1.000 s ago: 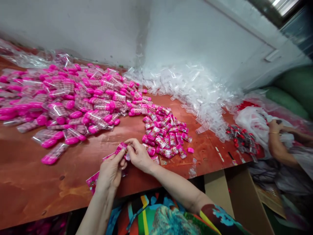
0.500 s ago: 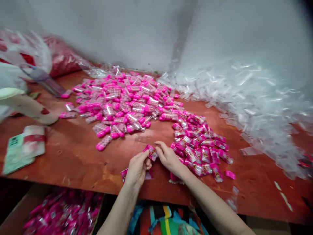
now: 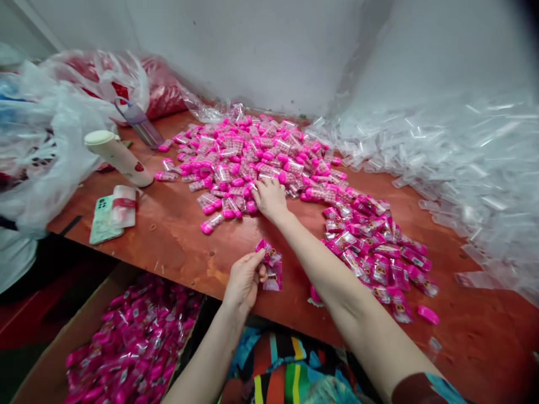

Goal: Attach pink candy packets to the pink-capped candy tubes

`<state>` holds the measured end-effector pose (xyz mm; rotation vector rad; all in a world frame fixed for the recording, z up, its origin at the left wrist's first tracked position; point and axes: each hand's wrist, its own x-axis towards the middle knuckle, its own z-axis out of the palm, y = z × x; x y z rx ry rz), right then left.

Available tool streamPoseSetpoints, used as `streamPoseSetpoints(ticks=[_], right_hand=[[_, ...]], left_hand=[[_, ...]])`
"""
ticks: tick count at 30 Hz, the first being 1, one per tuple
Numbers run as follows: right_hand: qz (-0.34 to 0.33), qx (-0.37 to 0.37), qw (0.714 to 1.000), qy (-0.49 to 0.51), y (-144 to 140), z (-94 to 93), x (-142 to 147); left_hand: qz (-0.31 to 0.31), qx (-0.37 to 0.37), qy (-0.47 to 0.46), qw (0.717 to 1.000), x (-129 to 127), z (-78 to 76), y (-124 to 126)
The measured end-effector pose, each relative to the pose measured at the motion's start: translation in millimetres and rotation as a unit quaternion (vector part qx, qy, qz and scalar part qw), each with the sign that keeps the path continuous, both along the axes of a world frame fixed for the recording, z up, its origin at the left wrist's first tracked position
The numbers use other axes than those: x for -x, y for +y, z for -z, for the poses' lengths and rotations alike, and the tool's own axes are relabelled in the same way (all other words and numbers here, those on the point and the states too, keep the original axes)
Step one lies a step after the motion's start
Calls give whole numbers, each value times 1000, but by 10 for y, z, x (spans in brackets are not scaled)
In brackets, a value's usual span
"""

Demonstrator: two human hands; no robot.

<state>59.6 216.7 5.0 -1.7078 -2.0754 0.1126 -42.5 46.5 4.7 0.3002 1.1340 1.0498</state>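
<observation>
My left hand point(image 3: 246, 278) pinches a small pink printed wrapper point(image 3: 269, 255) between thumb and fingers above the table. Just below it lies another pink wrapper point(image 3: 273, 278). My right hand point(image 3: 270, 196) is stretched out over the front of a heap of small clear candy tubes with pink caps point(image 3: 229, 143); its fingers are apart, and their tips reach the tubes. To the right of my forearm is a pile of tubes in pink wrappers point(image 3: 381, 269). One loose pink cap point(image 3: 428, 314) lies near that pile.
Clear empty plastic tubes point(image 3: 446, 163) spread along the wall at right. At left stand a white cup point(image 3: 122, 160) and a purple bottle point(image 3: 143, 126), near a phone point(image 3: 103, 221) and plastic bags point(image 3: 54, 146). Below the table edge, a box point(image 3: 80, 336) holds many wrapped pink pieces.
My right hand has left the wrapper and moved forward to the heap of capped tubes. My left hand keeps the wrapper. The view has turned to the left.
</observation>
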Motion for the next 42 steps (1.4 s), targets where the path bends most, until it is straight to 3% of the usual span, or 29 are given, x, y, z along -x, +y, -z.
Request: streamPoseSetpoints(ticks=[5,9,13,17,22,26,31,37,40,42], right_hand=[[-43,13,996,-76,-353,149,-8],[-71,9,996,-53,-772,345,-207],[-85,-7,988,132,-1066,431,-397],[-64,7,951,303,-1343,304,-450],[-67,44,914,397,-1722,126,-459],[-33,65,885,460,-1960,80,-466],[12,13,913,407,-2110,85,-415],[5,-16,938,347,-2231,136,-361],[26,-2,933,358,-2284,176,-372],[43,17,912,408,-2301,202,-395]], left_hand=[[-41,-5,-8,999,200,6,-50],[-84,2,-19,996,340,43,-58],[-99,-4,-43,994,386,20,-12],[-86,-4,-93,992,362,-65,61],[-80,4,-142,987,303,-129,51],[-100,56,-153,982,222,-144,-9],[-113,97,-177,973,106,-166,-58],[-108,88,-195,971,-22,-190,-118],[-96,74,-174,977,-62,-183,-150],[-88,64,-162,981,-74,-167,-165]])
